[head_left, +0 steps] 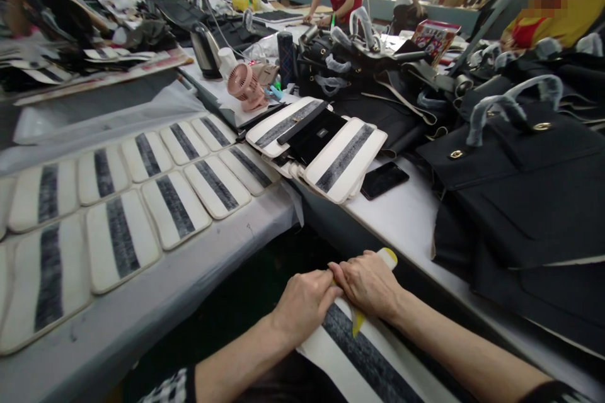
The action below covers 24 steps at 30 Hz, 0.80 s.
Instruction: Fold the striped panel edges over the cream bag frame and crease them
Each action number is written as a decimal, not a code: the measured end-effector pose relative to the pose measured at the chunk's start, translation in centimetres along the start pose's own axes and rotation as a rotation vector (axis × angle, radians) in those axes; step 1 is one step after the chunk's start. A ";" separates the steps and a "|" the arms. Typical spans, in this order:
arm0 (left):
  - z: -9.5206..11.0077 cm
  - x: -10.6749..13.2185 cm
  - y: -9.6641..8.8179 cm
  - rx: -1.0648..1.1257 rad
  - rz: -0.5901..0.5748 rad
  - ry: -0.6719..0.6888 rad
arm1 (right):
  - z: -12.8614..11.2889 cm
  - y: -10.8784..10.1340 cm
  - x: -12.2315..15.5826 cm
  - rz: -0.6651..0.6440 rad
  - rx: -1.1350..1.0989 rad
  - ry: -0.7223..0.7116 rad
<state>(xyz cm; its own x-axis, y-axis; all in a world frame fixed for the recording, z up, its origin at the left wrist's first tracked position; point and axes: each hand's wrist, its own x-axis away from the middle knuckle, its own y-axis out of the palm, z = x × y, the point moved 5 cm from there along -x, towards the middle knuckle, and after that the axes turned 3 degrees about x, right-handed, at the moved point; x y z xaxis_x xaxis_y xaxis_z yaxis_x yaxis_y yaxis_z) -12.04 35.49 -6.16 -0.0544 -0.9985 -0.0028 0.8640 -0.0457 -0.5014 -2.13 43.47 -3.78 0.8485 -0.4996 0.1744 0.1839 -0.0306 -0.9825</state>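
My left hand and my right hand press side by side on a white panel with a dark grey stripe lying across my lap. Both hands have curled fingers gripping the panel's far end. A yellow-tipped white tool pokes out from under my right hand, and its yellow end shows below the wrist. Several matching striped panels lie in rows on the grey table to the left.
A stack of striped panels with a black piece lies ahead, a black phone beside it. Black handbags crowd the right table. A pink fan and a kettle stand further back. Other people work behind.
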 end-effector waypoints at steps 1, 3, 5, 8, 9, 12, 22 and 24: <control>0.0 0.1 -0.1 0.120 -0.011 -0.016 | -0.3 -0.2 0.3 0.005 -0.004 0.034; -0.5 0.2 0.1 0.466 -0.040 -0.116 | -0.7 -0.5 1.0 0.012 -0.009 0.072; -1.2 0.5 0.6 0.835 -0.066 -0.241 | -0.8 -0.7 1.4 0.008 -0.005 0.073; -1.8 0.8 1.2 1.102 -0.086 -0.299 | -0.4 -0.5 1.9 -0.020 0.003 0.089; -1.9 0.9 1.3 1.118 -0.094 -0.293 | -0.1 -0.4 2.1 -0.029 0.003 0.109; -2.3 0.9 1.5 1.088 -0.123 -0.277 | 0.7 -0.1 2.6 -0.050 -0.017 0.193; -2.5 -1.7 2.1 0.873 -0.121 -0.156 | 1.8 0.3 2.0 -0.032 0.075 0.290; -3.0 -2.2 2.5 0.901 -0.119 -0.166 | 1.8 0.7 1.2 -0.034 0.074 0.267</control>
<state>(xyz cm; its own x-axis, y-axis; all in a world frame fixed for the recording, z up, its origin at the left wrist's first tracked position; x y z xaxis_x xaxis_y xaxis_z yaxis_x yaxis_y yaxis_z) -11.26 37.63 -10.05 -0.1559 -0.9739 0.1649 0.9242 -0.0849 0.3725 -0.05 44.39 -4.11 0.6823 -0.7102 0.1735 0.2539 0.0076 -0.9672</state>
